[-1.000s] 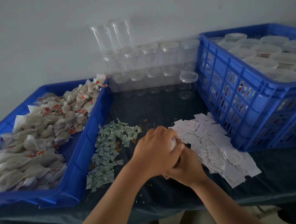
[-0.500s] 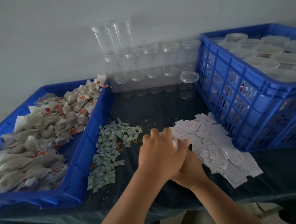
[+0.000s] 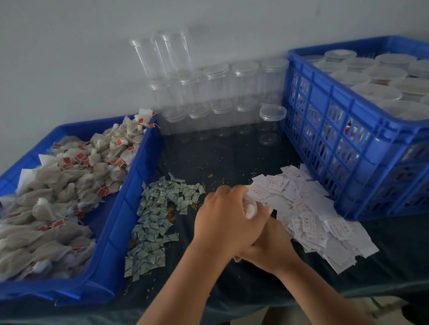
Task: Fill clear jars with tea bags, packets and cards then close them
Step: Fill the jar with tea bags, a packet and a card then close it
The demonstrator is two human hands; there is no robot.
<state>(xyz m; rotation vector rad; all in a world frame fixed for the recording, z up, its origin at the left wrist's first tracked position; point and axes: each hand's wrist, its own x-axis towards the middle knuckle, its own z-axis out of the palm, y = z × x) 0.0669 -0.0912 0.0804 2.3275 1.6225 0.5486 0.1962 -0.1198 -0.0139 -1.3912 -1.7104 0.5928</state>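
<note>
Dark-clothed table (image 3: 233, 156), centre: your left hand (image 3: 226, 219) curls over top of clear jar (image 3: 250, 208); right hand (image 3: 272, 248) grips it lower down. Jar mostly hidden, lid seating not visible. Risk 1: tilted lid cross-seats. Risk 2: wrist sweep scatters card pile (image 3: 307, 207) just beside.

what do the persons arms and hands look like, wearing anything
The left forearm and right forearm are bare, with no sleeves showing in the view. The left hand and right hand wear no gloves, and no watch, bracelet or ring shows on the parts in view.
</note>
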